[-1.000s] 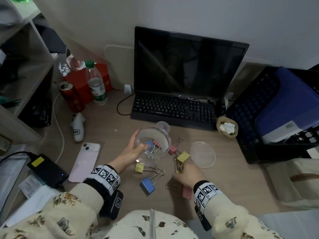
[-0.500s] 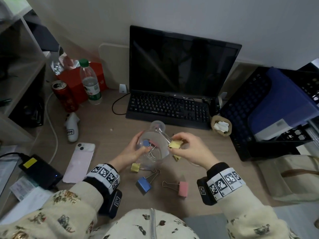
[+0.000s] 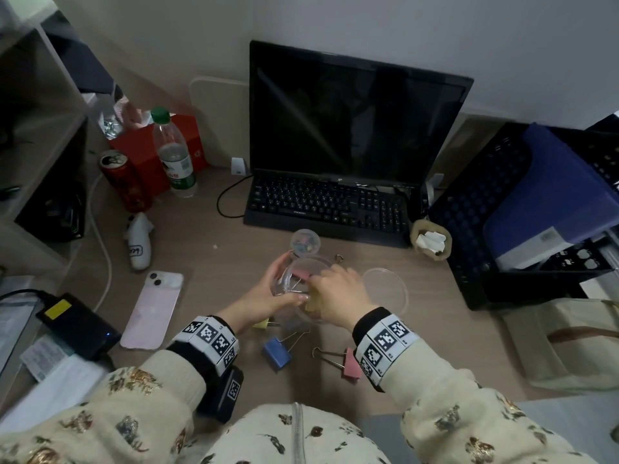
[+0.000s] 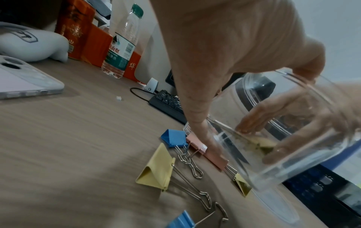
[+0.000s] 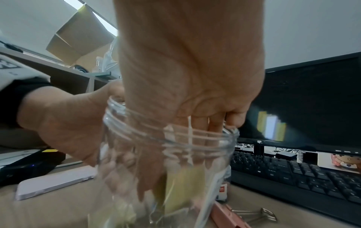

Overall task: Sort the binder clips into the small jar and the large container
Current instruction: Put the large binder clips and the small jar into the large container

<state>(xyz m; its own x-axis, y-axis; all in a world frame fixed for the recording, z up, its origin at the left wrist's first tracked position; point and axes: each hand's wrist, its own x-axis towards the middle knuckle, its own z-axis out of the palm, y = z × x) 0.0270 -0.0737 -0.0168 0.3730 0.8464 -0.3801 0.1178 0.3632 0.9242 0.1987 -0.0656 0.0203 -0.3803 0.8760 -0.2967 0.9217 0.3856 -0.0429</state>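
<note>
My left hand grips the large clear container at the middle of the desk, slightly tilted. My right hand reaches down into its mouth and pinches a yellow binder clip inside; a pink clip lies in it too. The small jar stands just behind with small coloured clips in it. On the desk in front lie a yellow clip, a blue clip and a pink clip. The left wrist view shows more loose clips beside the container, among them a blue one.
A clear lid lies right of the container. A keyboard and monitor stand behind. A pink phone, water bottle and red can are on the left; a black crate is on the right.
My right hand picked a yellow clip off the desk, carried it up to the container and now holds it inside the mouth. My left hand has kept its grip on the container.
</note>
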